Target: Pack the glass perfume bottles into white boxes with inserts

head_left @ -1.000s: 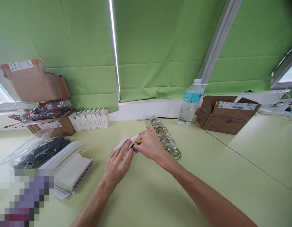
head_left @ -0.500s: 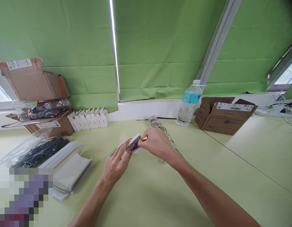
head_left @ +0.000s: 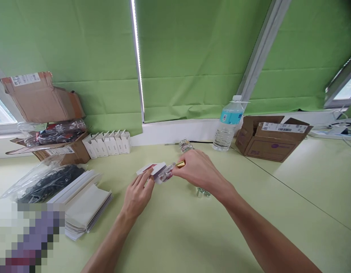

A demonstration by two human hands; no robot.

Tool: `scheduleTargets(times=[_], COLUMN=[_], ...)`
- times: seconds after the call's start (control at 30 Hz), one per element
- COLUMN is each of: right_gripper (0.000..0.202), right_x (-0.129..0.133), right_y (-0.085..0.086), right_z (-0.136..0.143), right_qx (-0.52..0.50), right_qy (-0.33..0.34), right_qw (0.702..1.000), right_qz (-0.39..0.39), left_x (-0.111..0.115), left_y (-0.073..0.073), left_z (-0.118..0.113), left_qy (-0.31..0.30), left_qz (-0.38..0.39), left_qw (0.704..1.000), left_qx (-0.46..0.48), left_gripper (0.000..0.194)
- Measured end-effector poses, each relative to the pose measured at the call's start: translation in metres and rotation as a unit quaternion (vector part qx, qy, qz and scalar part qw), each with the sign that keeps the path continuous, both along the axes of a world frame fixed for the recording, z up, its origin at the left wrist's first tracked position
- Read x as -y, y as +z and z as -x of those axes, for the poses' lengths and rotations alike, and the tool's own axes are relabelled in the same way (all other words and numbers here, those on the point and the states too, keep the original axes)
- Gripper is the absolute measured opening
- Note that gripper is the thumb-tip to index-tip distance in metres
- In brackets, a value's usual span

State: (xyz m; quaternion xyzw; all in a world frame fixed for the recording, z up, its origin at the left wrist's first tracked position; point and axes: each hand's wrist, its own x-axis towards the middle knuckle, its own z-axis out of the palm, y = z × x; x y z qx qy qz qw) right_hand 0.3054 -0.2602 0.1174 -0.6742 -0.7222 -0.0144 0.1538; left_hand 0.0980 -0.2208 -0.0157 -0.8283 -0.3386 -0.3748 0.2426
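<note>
My left hand [head_left: 138,193] has its fingers closed on a small white box [head_left: 159,168] with a red mark, low over the table. Between my two hands a clear plastic-wrapped item [head_left: 166,173] extends from the end of the box. My right hand [head_left: 198,170] pinches the wrapped item's right end, where a gold piece [head_left: 180,164] shows by the fingers. Partly covered by my right hand, a row of clear, shiny objects [head_left: 186,145] lies on the table; greenish glass-like pieces [head_left: 203,192] show below the wrist.
Folded white boxes [head_left: 86,208] and a plastic bag of black items [head_left: 52,182] lie at left. Small white boxes [head_left: 107,145] stand behind, beside stacked cartons [head_left: 41,100]. A water bottle [head_left: 227,123] and an open carton [head_left: 273,142] stand at back right.
My right hand has moved right, and more of the clear wrapped item shows between it and the white box. My left hand has shifted slightly left. The view has turned a little.
</note>
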Motion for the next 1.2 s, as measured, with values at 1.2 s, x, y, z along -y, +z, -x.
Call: scheduleTargets(times=[1.2], right_gripper=[0.014], right_x=[-0.001], right_y=[-0.044], right_z=[0.037], right_qx=[0.137], right_qy=[0.149], right_qw=[0.977], right_qz=[0.066], left_x=[-0.017], left_y=[0.02], left_z=[0.038], left_qy=[0.015], left_qz=[0.384], left_qw=[0.886], left_qx=[0.261], left_gripper=[0.069])
